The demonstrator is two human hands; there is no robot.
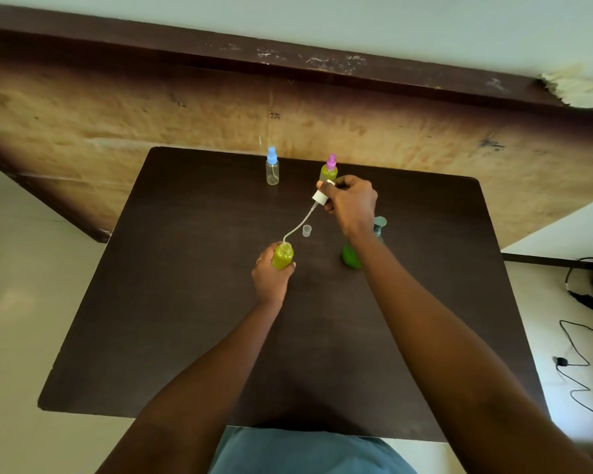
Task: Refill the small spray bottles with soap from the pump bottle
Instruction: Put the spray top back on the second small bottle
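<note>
**Spray head held above a filled bottle**

The left hand (271,275) is curled round a small bottle (282,256) full of yellow-green soap and holds it upright on the dark counter (185,319). A ring shows on one finger. Up and to the right, the right hand (351,200) pinches a white spray head (320,195) between thumb and fingertips, with the other fingers folded in. From that head a thin dip tube (298,224) slants down toward the left hand, and its lower end sits at the small bottle's open mouth.

A little clear cap (306,230) stands on the counter between the two hands, just beside the tube. The pump bottle (351,258), green with a grey-teal pump top, stands under the right forearm, which partly hides it. Just beyond the right hand's knuckles stands a pink-topped spray bottle (329,168) that holds yellow-green liquid. A blue-topped spray bottle (272,167), clear and seemingly empty, stands well beyond the left hand, near the counter's far edge
</note>
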